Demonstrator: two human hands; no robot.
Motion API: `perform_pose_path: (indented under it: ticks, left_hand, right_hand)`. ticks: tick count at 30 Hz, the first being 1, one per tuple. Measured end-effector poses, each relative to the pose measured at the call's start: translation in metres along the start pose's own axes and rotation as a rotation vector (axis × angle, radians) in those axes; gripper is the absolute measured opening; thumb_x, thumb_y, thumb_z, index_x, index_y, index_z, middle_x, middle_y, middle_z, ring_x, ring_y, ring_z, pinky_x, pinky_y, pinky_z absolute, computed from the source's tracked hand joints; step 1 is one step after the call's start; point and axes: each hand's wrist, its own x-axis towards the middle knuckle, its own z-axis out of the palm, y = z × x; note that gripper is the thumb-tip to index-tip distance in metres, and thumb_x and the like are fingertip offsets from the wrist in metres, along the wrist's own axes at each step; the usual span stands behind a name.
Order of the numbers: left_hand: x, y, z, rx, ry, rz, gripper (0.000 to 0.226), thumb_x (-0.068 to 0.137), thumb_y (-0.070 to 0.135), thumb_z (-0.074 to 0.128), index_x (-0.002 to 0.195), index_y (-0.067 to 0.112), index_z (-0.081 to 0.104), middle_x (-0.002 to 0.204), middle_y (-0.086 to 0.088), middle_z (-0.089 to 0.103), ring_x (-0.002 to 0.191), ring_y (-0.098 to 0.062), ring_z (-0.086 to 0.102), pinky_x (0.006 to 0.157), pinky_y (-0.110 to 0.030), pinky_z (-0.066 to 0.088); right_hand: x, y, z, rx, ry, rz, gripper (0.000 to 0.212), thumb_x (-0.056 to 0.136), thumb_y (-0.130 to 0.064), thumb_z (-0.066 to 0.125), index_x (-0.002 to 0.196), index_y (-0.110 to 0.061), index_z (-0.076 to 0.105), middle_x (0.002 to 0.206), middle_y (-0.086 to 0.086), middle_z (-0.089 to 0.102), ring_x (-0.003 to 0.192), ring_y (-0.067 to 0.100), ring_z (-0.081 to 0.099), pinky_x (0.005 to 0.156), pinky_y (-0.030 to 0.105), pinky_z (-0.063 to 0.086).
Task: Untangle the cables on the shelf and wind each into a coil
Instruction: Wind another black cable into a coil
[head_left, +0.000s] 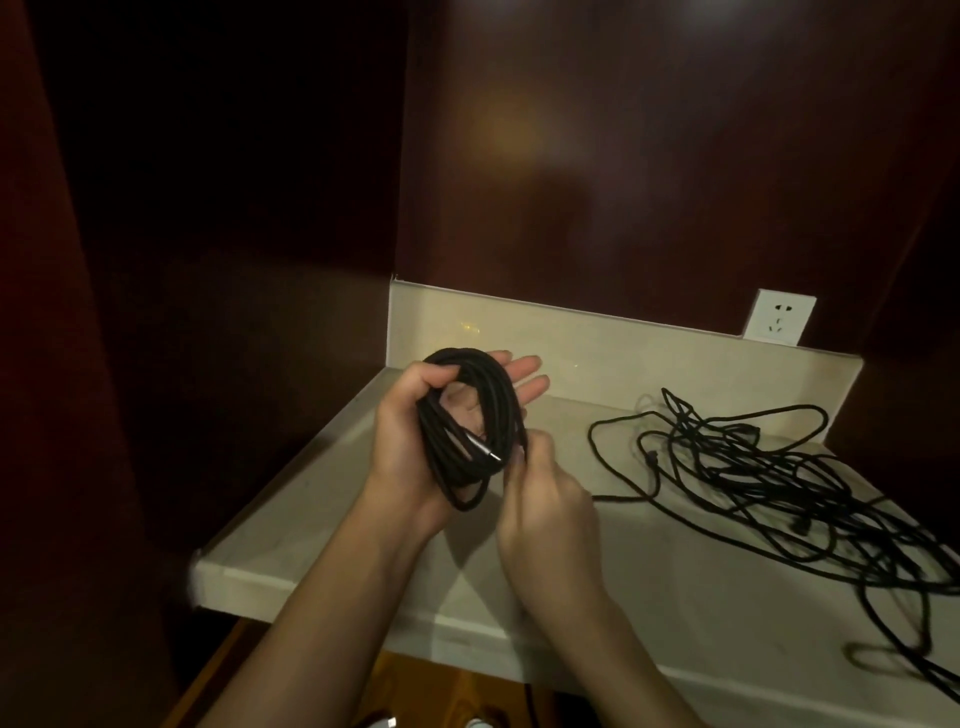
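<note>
A black cable wound into a coil (470, 415) lies in my left hand (405, 431), palm up, with the thumb hooked over the coil's top and the fingers stretched out behind it. A silver plug tip (483, 449) shows inside the coil. My right hand (550, 514) pinches the coil's lower right strand with curled fingers. To the right, a tangled heap of black cable (779, 478) sprawls over the pale shelf (322, 519); one strand runs off the shelf's front right edge.
Dark red wooden walls enclose the shelf on the left and back. A white wall socket (779, 317) sits above the low back rim. A wooden surface shows below the shelf's front edge.
</note>
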Motion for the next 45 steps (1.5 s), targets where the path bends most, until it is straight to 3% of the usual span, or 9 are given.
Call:
perform_pose_path:
  ticks: [7,16,20,24,28,32,38,43,45]
  left_hand:
    - [0.003,0.015,-0.002,0.026,0.094,0.085,0.041,0.081,0.028,0.048,0.107,0.001,0.066,0.099,-0.014,0.072,0.082,-0.027,0.071,0.076,-0.033,0.054]
    - [0.003,0.013,-0.002,0.112,0.043,0.038,0.044,0.097,0.035,0.040,0.111,-0.001,0.061,0.092,-0.017,0.068,0.102,-0.043,0.070,0.100,-0.056,0.049]
    - [0.010,0.010,-0.006,-0.044,0.078,0.132,0.034,0.090,0.036,0.046,0.101,0.006,0.058,0.083,-0.009,0.055,0.067,-0.023,0.055,0.065,-0.032,0.043]
    - [0.013,0.018,-0.017,-0.050,0.258,0.433,0.032,0.094,0.033,0.044,0.113,0.008,0.053,0.086,-0.009,0.060,0.066,-0.019,0.052,0.057,-0.028,0.039]
    - [0.015,0.013,-0.029,0.409,0.476,0.761,0.031,0.080,0.045,0.060,0.104,0.025,0.060,0.104,-0.014,0.066,0.075,-0.020,0.055,0.062,-0.030,0.046]
    - [0.017,0.003,-0.039,1.073,0.302,0.941,0.027,0.092,0.041,0.058,0.114,0.025,0.058,0.091,0.003,0.061,0.084,-0.008,0.060,0.074,-0.026,0.048]
    - [0.014,0.003,-0.040,1.287,-0.301,0.241,0.027,0.100,0.041,0.053,0.102,0.017,0.063,0.089,0.002,0.066,0.083,-0.011,0.063,0.077,-0.027,0.050]
    - [0.009,0.000,-0.029,1.057,-0.348,-0.033,0.033,0.103,0.044,0.042,0.084,0.026,0.061,0.071,0.009,0.059,0.066,-0.006,0.054,0.064,-0.023,0.044]
    - [0.011,-0.005,-0.028,0.968,-0.344,-0.131,0.037,0.095,0.057,0.049,0.086,0.026,0.068,0.078,-0.006,0.061,0.073,-0.024,0.055,0.066,-0.039,0.048]
  right_hand:
    - [-0.015,-0.006,-0.013,0.368,-0.283,0.126,0.016,0.105,-0.036,0.037,0.093,-0.034,0.046,0.060,-0.006,0.051,0.057,0.012,0.051,0.056,0.035,0.039]
    - [0.011,0.005,-0.026,0.487,-0.200,0.205,0.027,0.103,-0.026,0.046,0.080,-0.020,0.060,0.054,-0.006,0.052,0.051,0.005,0.049,0.052,0.018,0.038]
    - [-0.009,-0.005,-0.010,0.372,-0.312,0.196,0.027,0.104,-0.029,0.040,0.086,-0.025,0.060,0.058,-0.006,0.055,0.055,0.007,0.054,0.058,0.028,0.045]
    - [-0.037,-0.001,0.000,0.391,-0.423,0.285,0.024,0.105,-0.028,0.040,0.085,-0.030,0.052,0.060,-0.002,0.054,0.056,0.006,0.052,0.067,0.043,0.047]
    - [-0.049,0.004,-0.009,0.287,-0.453,0.067,0.014,0.103,-0.033,0.045,0.090,-0.030,0.047,0.063,-0.009,0.050,0.061,0.011,0.052,0.060,0.035,0.043]
    - [-0.028,0.000,-0.030,0.078,-0.466,-0.171,0.020,0.098,-0.038,0.041,0.113,-0.037,0.054,0.085,-0.009,0.063,0.078,0.010,0.061,0.069,0.036,0.052]
    - [0.043,-0.003,-0.080,-0.098,-0.449,-0.515,0.012,0.089,-0.031,0.059,0.096,-0.029,0.068,0.087,-0.010,0.070,0.073,0.011,0.065,0.065,0.035,0.054]
    - [0.076,-0.004,-0.086,0.275,-0.727,-0.178,0.018,0.077,-0.019,0.084,0.077,-0.013,0.066,0.068,-0.001,0.071,0.065,0.006,0.065,0.064,0.021,0.048]
    - [0.081,-0.001,-0.084,0.361,-0.784,-0.088,0.019,0.078,-0.019,0.083,0.076,-0.009,0.066,0.065,0.002,0.070,0.061,0.009,0.064,0.062,0.022,0.047]
